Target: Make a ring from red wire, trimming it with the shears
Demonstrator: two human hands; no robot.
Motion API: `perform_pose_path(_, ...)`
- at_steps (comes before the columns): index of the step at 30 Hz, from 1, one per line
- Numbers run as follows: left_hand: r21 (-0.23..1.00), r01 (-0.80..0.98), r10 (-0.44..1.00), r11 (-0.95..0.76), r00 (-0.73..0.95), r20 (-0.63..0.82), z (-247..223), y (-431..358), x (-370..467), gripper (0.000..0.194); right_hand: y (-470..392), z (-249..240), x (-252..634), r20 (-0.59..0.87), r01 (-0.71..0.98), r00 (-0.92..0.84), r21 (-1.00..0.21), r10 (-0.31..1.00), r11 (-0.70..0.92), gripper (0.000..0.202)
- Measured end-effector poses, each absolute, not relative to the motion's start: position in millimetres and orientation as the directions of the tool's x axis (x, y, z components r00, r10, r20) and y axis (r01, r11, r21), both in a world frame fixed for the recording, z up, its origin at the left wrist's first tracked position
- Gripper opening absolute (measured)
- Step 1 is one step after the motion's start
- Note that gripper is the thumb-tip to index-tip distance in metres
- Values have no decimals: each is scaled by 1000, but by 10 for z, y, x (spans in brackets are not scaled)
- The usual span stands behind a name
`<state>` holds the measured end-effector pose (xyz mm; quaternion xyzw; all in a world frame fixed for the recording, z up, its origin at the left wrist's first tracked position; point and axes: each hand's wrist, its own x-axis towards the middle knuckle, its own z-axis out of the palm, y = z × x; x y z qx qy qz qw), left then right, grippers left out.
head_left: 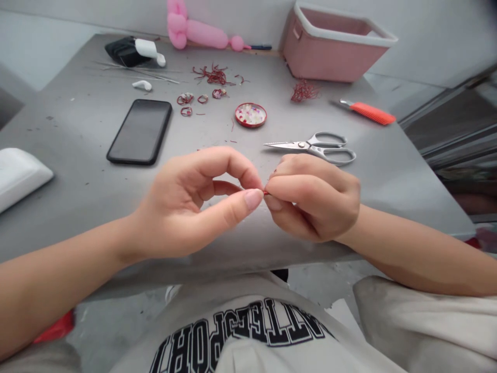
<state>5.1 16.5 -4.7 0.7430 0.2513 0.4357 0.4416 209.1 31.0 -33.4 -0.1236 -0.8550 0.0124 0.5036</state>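
Observation:
My left hand and my right hand meet above the front of the grey table, thumb and forefinger pinched on each. Between the two pinches shows a tiny bit of red cord; the rest of it is hidden by my fingers. Just beyond my right hand lie silver scissors, blades pointing left. A small round red-rimmed lid with pale and pink beads is farther back. Left of it are several red cord rings, some carrying beads.
A black phone lies at left. Heaps of red cord pieces and tangled red cord lie behind. A pink bin, an orange-handled knife, a pink balloon and a white object stand around the edges.

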Motion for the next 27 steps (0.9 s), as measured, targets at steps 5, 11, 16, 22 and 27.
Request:
perform_pose_path(5,879,-24,759,-475,493,424,-49,165,61,9,312,-339,2129,849,246,-483,-103,214,964,17)
perform_pose_path(11,896,-12,784,-444,480,394,-56,147,68,9,297,-338,2143,834,296,-497,-95,238,950,16)
perform_pose_path(16,897,-39,787,-440,464,406,-84,143,76,8,273,-340,2106,832,339,-469,-142,297,930,17)
perform_pose_path(22,921,-188,827,-342,405,390,-202,193,113,17,231,-316,2052,804,304,-364,-374,470,876,17)
perform_pose_path(27,933,-270,896,-238,310,319,-207,212,96,11,278,-298,2052,694,45,-410,-633,592,773,14)
